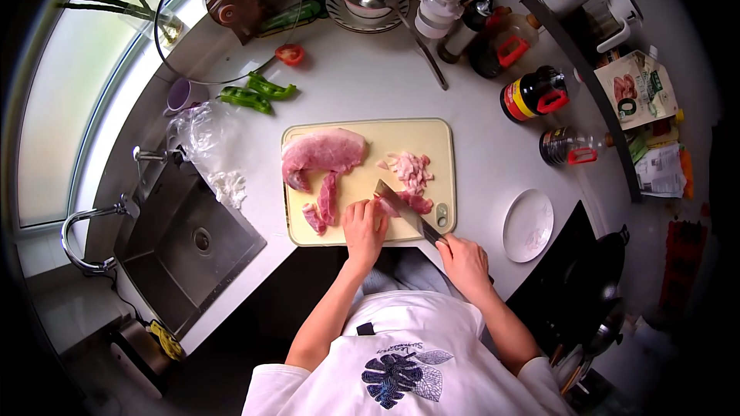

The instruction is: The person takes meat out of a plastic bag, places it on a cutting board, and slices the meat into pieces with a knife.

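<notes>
My right hand [465, 263] is wrapped round the handle of a kitchen knife [402, 206], whose blade slants up and left over the cutting board [370, 129]. My left hand [364, 228] presses with curled fingers on a small piece of raw meat [385, 206] beside the blade; the fingers partly hide it. Right of the blade lie cut pieces of meat [417, 202]. A heap of diced meat [411, 170] sits above them. At the board's upper left rests a large slab of pork [327, 152], with a strip of meat [328, 196] and a smaller chunk [313, 218] below.
To the left are a steel sink [173, 243], a plastic bag [206, 139] and green peppers [248, 98]. A halved tomato [290, 54] lies behind. A white plate [528, 225] is at the right, near dark bottles [532, 95] and a black stove [563, 277].
</notes>
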`<act>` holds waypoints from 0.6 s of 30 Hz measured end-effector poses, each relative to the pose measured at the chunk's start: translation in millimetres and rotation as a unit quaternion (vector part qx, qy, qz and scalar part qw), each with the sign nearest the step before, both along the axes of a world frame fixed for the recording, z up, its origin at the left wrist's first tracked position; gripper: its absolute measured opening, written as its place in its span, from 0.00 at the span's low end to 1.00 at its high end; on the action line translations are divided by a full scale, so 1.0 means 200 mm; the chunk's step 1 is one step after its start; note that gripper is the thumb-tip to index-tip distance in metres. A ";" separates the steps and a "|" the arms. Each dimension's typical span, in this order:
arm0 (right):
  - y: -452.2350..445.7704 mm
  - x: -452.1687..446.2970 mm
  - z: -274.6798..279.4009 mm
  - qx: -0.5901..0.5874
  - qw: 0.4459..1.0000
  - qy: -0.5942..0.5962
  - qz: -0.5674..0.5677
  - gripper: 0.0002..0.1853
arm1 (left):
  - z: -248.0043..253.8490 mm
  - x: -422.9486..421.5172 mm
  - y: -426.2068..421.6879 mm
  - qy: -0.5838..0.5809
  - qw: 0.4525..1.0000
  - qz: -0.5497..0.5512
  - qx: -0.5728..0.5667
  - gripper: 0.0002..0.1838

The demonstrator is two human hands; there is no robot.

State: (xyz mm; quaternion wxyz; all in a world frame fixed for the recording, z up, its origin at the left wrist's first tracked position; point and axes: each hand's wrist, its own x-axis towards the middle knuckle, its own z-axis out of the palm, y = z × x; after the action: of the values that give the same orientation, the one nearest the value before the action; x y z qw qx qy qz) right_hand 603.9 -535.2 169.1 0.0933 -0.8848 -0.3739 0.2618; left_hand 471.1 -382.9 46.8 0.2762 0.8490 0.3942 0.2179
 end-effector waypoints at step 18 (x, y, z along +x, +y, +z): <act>-0.12 -0.07 -0.17 0.115 0.993 0.021 -0.021 0.13 | -0.06 -0.02 0.00 -0.012 1.000 0.022 0.008 0.07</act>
State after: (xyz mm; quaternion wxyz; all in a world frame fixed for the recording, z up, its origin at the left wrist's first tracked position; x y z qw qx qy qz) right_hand 589.1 -558.5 135.6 0.2076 -0.8702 -0.3809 0.2338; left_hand 467.7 -382.0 35.0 0.2692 0.8398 0.4075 0.2369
